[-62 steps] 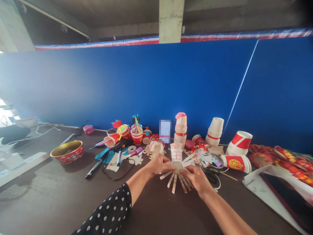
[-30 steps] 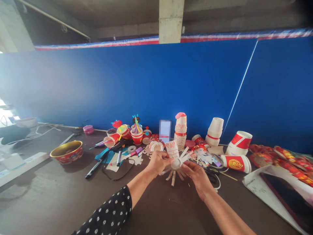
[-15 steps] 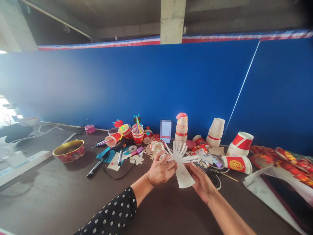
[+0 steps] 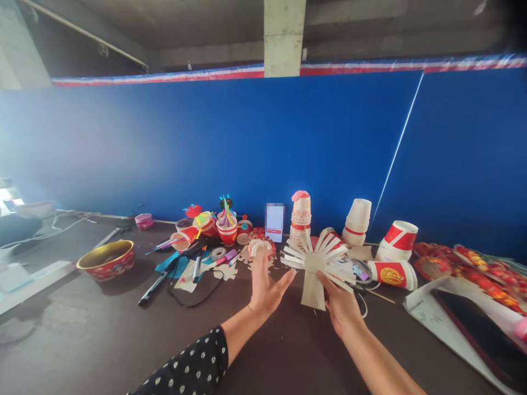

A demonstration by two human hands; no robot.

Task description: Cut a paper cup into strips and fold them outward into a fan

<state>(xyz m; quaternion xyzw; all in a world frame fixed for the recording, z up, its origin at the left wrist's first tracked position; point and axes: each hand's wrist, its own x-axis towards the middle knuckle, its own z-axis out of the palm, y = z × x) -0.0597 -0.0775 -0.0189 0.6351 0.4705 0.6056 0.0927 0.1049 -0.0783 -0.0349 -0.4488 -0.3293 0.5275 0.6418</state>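
The right hand (image 4: 341, 304) gripped a cut paper cup (image 4: 315, 263) between thumb and fingers, its pale strips fanned out and one broad flap hanging toward the near side. The left hand (image 4: 264, 288) was just left of it, thumb and fingers spread wide, holding nothing visible; whether its thumb touched a strip could not be told. Farther off, a cup stack (image 4: 301, 211) rose behind the strips, and a gold-lined bowl (image 4: 106, 263) sat left on the dark table (image 4: 82, 345)
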